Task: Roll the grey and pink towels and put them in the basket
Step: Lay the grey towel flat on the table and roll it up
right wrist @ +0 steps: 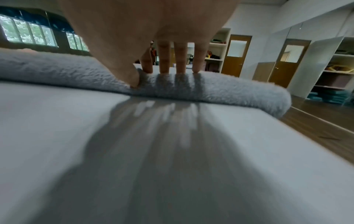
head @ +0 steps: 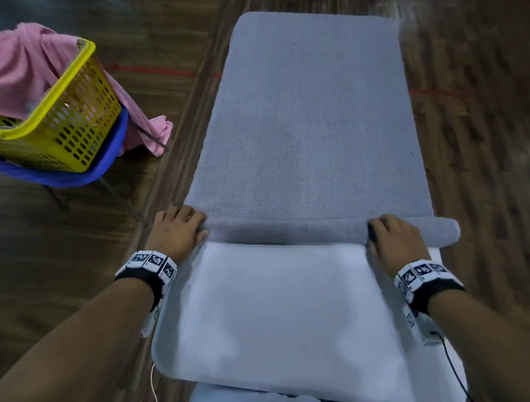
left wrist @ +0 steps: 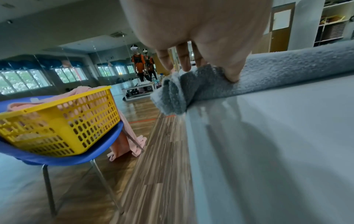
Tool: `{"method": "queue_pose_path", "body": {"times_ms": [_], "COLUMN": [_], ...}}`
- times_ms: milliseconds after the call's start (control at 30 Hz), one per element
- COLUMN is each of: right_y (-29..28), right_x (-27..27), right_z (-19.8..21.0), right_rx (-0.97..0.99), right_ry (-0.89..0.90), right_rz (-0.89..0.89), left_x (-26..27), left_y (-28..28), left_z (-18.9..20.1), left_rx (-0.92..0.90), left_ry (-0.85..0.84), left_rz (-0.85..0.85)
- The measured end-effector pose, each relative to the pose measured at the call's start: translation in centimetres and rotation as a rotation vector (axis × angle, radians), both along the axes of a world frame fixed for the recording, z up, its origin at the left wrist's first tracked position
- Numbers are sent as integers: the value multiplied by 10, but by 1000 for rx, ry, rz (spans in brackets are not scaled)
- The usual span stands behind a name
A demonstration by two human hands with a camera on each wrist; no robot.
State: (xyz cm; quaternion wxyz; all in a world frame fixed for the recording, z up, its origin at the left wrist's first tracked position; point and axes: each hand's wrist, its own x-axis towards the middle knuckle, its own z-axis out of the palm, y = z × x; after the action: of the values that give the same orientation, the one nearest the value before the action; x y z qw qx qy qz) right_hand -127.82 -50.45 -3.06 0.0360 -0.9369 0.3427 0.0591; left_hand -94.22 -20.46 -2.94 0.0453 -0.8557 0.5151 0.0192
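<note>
The grey towel (head: 309, 123) lies flat along the white table (head: 277, 306), with its near end rolled into a tube (head: 289, 230) across the table. My left hand (head: 177, 229) grips the roll's left end, fingers over the top and thumb on the near side (left wrist: 210, 60). My right hand (head: 393, 237) grips the roll near its right end in the same way (right wrist: 164, 60); a short stub of roll (right wrist: 258, 97) sticks out past it. The pink towel (head: 18, 68) is bunched in the yellow basket (head: 72, 124) and hangs over its far side.
The basket stands on a blue chair (head: 110, 153) to the left of the table, over a wooden floor (head: 78, 269). The chair's metal legs (left wrist: 49, 189) stand close to the table's left edge. Shelves and doors (right wrist: 287, 60) line the far wall.
</note>
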Motion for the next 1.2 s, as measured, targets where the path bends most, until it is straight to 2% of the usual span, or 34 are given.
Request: {"method": "queue_pose_path", "body": {"times_ms": [167,367,433,500,567,633,733,833,933,1000,1067,1200], "right_y": [18,9,7,5,3,-1,-10,-18,-24,-29,-36,-50], "right_x": [3,9,11,12,11,8,-3,-12,-14,-12,-12,-13], "right_z": [-8,-4,-3,-1,2,4,8,7,3,0,-2,-1], "right_rx": [18,45,46,40,36,37,36,55,55,55,50,42], "right_ry": [16,55,87,106,112,115,132,134,132,118,119,187], "right_rz": [-120,-173,-194,-230,-263,-294,-330,-342,-316,-303,-286,-249], "left_x": [16,48,54,54,47,40,37,31,7,-15,-36,-36], "left_y": [21,9,2,-6,-11,-12,-2,10,9,-2,-16,-33], "left_z": [-5,2,10,16,16,12,7,4,3,2,-2,1], "left_rx": [124,261,296,273,234,232,369,410,199,132,173,257], "left_ry": [53,4,68,191,244,243,255,152,0,-35,-50,11], "left_rz": [80,93,185,337,410,434,542,636,488,346,255,254]}}
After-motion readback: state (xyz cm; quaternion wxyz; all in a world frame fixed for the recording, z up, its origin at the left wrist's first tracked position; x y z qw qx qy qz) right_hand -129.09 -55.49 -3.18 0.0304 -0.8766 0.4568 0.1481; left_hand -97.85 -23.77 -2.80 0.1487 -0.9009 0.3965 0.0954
